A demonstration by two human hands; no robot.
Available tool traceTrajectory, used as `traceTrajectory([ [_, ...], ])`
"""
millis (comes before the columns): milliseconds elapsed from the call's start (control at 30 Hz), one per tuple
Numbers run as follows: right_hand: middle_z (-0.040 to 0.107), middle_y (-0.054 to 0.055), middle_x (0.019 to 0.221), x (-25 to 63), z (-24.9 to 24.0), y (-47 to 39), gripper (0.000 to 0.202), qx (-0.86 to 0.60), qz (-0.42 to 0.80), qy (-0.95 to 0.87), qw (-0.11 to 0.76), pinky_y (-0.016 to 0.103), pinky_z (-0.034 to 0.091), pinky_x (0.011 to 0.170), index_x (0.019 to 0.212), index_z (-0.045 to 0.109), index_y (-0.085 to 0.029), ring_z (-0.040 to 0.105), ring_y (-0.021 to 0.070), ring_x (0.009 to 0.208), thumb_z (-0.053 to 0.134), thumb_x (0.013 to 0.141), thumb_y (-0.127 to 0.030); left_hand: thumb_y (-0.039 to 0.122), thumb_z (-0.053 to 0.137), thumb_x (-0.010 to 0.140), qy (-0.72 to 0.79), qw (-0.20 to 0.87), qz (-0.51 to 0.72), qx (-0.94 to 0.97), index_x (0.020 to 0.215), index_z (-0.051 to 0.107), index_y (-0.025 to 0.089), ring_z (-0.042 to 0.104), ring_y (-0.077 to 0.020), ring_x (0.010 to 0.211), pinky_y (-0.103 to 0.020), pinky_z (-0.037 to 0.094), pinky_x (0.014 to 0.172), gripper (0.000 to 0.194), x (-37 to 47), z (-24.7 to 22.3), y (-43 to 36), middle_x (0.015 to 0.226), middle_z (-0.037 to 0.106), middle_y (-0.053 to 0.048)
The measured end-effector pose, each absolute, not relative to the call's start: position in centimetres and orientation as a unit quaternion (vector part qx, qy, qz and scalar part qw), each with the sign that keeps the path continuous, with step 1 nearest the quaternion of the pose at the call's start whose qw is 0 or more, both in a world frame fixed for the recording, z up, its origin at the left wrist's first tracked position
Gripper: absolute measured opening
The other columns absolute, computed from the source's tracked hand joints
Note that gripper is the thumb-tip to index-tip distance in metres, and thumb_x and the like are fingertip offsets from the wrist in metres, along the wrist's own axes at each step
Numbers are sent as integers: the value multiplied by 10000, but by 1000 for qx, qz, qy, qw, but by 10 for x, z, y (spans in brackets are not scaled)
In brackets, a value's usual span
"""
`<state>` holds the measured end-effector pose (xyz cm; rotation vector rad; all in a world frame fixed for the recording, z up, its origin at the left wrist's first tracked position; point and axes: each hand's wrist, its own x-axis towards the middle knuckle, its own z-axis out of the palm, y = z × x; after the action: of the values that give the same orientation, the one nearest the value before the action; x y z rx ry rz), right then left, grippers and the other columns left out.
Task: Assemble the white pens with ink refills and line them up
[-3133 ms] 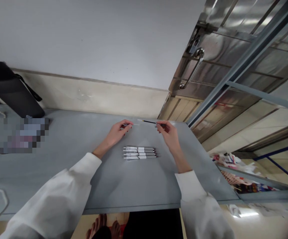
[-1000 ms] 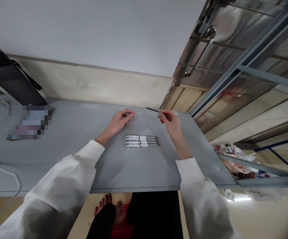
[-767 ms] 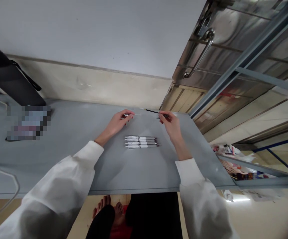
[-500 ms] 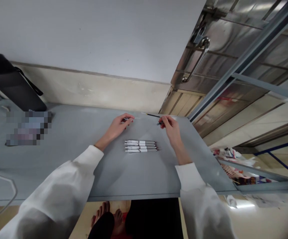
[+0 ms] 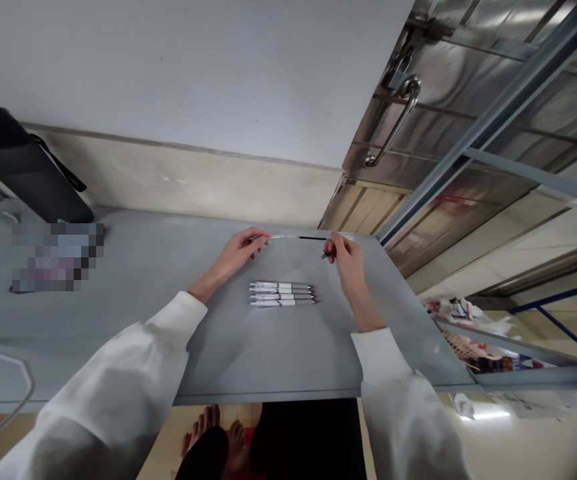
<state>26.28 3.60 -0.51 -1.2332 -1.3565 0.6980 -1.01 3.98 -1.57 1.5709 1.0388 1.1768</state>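
My left hand [image 5: 245, 250] is closed in a pinch on a slim pen part [image 5: 275, 237], whose thin pale end sticks out to the right; the rest is covered by the fingers. Opposite it, my right hand [image 5: 344, 255] pinches a pen refill [image 5: 312, 238] with black ink and a clear tail pointing left. The refill lies nearly in line with the left hand's part; whether the two touch I cannot tell. A short dark grey pen piece [image 5: 325, 255] is also tucked in my right fingers. Several white-and-grey pens [image 5: 282, 295] lie side by side below my hands.
Both hands are over the grey table [image 5: 288, 353]. On the left are a black case [image 5: 33, 167] with a strap, a blurred-out flat object [image 5: 58, 257] and a white cable [image 5: 18, 363]. A wall backs the table; a metal frame [image 5: 468, 153] borders its right side.
My right hand has shifted slightly right and turned, bringing the refill from a slant to nearly level, facing the left hand's part. My left hand has hardly moved; more of its pale part shows.
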Motion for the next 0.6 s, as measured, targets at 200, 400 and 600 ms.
traceTrajectory([
  [200, 681, 58, 691, 263, -7, 36, 612, -524, 295, -573, 557, 391, 411, 565, 598, 536, -272, 562, 211, 548, 543, 899, -805, 453, 631, 943, 423, 432, 462, 649, 1097, 737, 212, 631, -186, 838, -271, 499, 658, 305, -9, -15, 39, 1018, 719, -72],
  [400, 677, 50, 690, 265, -9, 38, 612, -521, 289, -588, 547, 384, 427, 556, 602, 551, -265, 574, 197, 541, 538, 918, -789, 443, 644, 946, 416, 439, 464, 647, 1082, 745, 209, 619, -168, 796, -259, 493, 641, 289, -9, -15, 39, 999, 716, -61],
  [600, 687, 36, 709, 263, -9, 38, 555, -503, 279, -631, 521, 357, 484, 600, 680, 638, -245, 604, 189, 591, 572, 937, -733, 448, 656, 946, 425, 430, 453, 655, 1090, 769, 229, 625, -165, 776, -270, 507, 662, 286, -10, -18, 41, 1019, 735, -56],
])
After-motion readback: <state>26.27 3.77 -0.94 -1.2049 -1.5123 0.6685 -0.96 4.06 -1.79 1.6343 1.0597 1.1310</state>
